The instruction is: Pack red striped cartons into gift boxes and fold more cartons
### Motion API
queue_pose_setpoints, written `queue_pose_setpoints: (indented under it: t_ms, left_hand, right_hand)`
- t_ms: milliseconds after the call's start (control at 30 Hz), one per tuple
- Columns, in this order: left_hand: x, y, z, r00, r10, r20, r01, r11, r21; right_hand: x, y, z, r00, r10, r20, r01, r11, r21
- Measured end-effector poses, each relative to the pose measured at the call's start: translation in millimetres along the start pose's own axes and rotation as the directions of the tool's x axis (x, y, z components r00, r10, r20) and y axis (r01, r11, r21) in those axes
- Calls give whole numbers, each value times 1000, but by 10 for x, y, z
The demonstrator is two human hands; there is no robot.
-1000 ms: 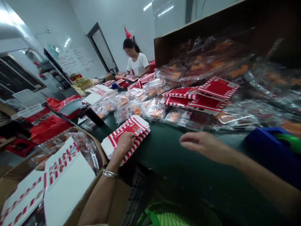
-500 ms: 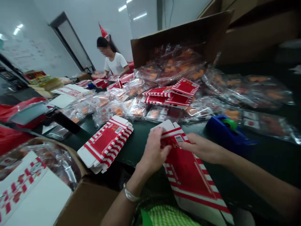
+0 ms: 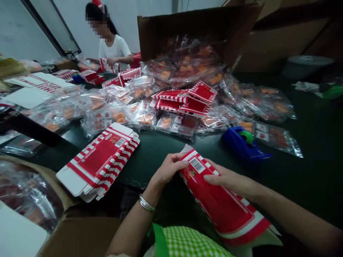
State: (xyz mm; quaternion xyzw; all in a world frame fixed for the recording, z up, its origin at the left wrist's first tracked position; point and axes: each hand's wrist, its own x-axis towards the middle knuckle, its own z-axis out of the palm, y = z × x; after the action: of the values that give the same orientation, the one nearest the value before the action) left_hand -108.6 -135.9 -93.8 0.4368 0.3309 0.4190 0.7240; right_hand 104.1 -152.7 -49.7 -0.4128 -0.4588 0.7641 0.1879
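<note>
The person's left hand [image 3: 168, 169] and right hand [image 3: 227, 180] both hold a flat red-and-white carton [image 3: 217, 200] in front of the body. The left hand is closed on the carton's top edge, and the fingers of the right hand press on its front, near a barcode [image 3: 197, 165]. The carton's low end sticks out past the near edge of the dark green tabletop [image 3: 313, 167] and hangs over a green checked cloth [image 3: 187, 242], so part of the carton is hard to see. A silver bangle [image 3: 147, 203] sits on the left wrist. Just left of the hands, a stack of flat cartons [image 3: 98, 160] lies on the tabletop. Past the hands stands a blue tape dispenser [image 3: 243, 142] with a green roll [image 3: 245, 136]. Further back, a tipped cardboard box [image 3: 193, 32] spills clear plastic bags of orange food [image 3: 171, 123]. The shiny plastic makes the food hard to make out. At the bottom left, another cardboard box [image 3: 80, 235] holds more clear bags [image 3: 29, 192], and its edge cuts them off. Far across the tabletop, a person in a white T-shirt [image 3: 114, 50] sits by a red carton [image 3: 108, 66].
</note>
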Motion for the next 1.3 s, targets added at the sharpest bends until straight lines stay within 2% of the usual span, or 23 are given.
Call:
queue_pose_setpoints:
  t_ms: [67, 133, 167, 233, 267, 300, 333, 367, 400, 433, 467, 533, 567, 600, 667, 733, 833, 967, 1033, 1100, 1167, 1233, 1300]
  left_hand:
    - [31, -24, -14, 1000, -22, -6, 23, 1000, 13]
    - [37, -24, -54, 984, 74, -161, -59, 994, 95]
    - [24, -28, -75, 944, 158, -290, -122, 983, 139]
    - [-36, -66, -82, 806, 251, -537, -205, 968, 145]
    - [-79, -101, -49, 768, 210, -606, -203, 976, 81]
    - [-122, -144, 14, 781, 123, -612, -171, 985, -20]
    - [-160, -186, 106, 837, 21, -547, -112, 985, -133]
    - [-187, -223, 219, 899, -57, -434, -47, 973, -224]
    - [-200, -249, 341, 945, -89, -316, 1, 963, -269]
    - [-198, -260, 459, 970, -80, -232, 16, 964, -265]
    - [-184, -258, 560, 980, -50, -193, 5, 975, -224]
    - [-138, -226, 684, 974, 10, -228, -33, 995, -94]
    - [-115, -205, 704, 964, 22, -265, -32, 999, -34]
    - [-97, -184, 701, 957, 25, -290, -22, 1000, 14]
    - [-81, -155, 657, 950, 24, -311, -1, 997, 74]
    - [-93, -142, 612, 947, 15, -320, 28, 991, 129]
    - [-140, -140, 605, 946, -13, -323, 83, 975, 205]
    - [-182, -156, 626, 940, -15, -340, 126, 943, 307]
    - [-194, -177, 602, 956, -33, -293, 124, 946, 300]
    - [-217, -214, 556, 970, -82, -228, 131, 969, 210]
    - [-261, -261, 506, 969, -128, -211, 151, 983, 99]
    - [-321, -295, 467, 963, -172, -208, 179, 984, 13]
    - [-368, -291, 442, 969, -196, -148, 191, 981, -45]
  right_hand:
    - [-7, 69, 30, 999, 37, -36, -34, 995, 90]
    - [-68, 68, 8, 996, 68, -53, -60, 988, 144]
    - [-117, 49, -26, 995, 87, -54, -77, 983, 166]
    - [-225, 8, -126, 991, 106, -76, -89, 976, 197]
    - [-271, -2, -181, 989, 99, -107, -75, 976, 204]
    - [-300, -1, -228, 986, 80, -144, -50, 978, 204]
    - [-310, 13, -262, 982, 50, -182, -14, 981, 194]
    - [-297, 38, -276, 975, 8, -224, 30, 986, 164]
    - [-265, 70, -269, 961, -47, -274, 81, 990, 114]
    - [-220, 104, -242, 936, -114, -333, 138, 989, 48]
    - [-170, 136, -199, 900, -184, -396, 191, 981, -24]
    - [-92, 174, -105, 827, -280, -488, 265, 959, -102]
    - [-77, 179, -70, 822, -285, -494, 287, 955, -75]
    - [-83, 177, -53, 842, -266, -470, 298, 954, -5]
    - [-147, 171, -76, 912, -214, -349, 286, 943, 168]
    - [-240, 193, -149, 949, -211, -235, 270, 927, 260]
    - [-323, 285, -230, 949, -258, -183, 301, 912, 278]
    - [-308, 403, -159, 924, -283, -256, 359, 874, 328]
    - [-305, 441, -92, 909, -270, -317, 381, 847, 370]
    - [-326, 476, -43, 898, -227, -378, 384, 825, 416]
    - [-359, 518, -20, 891, -173, -421, 374, 804, 463]
    - [-383, 565, -15, 887, -133, -441, 367, 783, 502]
    - [-392, 610, -15, 889, -108, -445, 357, 771, 528]
